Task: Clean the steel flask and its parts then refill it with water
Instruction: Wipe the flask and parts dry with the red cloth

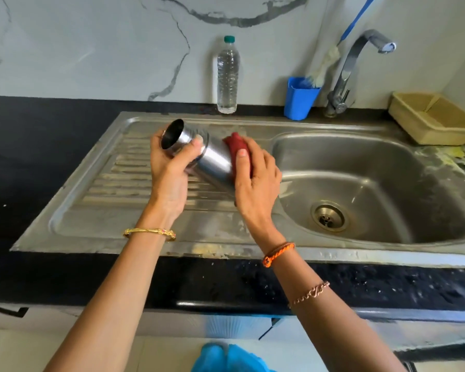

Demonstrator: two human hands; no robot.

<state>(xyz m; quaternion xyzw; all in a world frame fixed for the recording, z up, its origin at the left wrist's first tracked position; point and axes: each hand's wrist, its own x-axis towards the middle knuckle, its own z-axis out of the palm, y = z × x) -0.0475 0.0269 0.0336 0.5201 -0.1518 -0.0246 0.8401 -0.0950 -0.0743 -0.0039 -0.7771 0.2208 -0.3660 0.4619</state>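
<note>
Hands meet over the ribbed drainboard of a stainless sink. The left hand curls its fingers and thumb round the neck end of the steel flask, which lies tilted, its open mouth up and to the left, its body sloping down to the right. The right hand grips a red cloth and presses it against the lower part of the flask's body, thumb lying on the cloth. A gold bangle sits on the left wrist; an orange cord bracelet and a copper chain are on the right forearm.

Right of the hands is the sink basin with its drain. Behind it, on the dark desk along the marble wall, stand a clear plastic bottle with a green cap, a blue cup holding a bottle brush with a blue handle, and the tap. A beige plastic tray sits at the far right corner.
</note>
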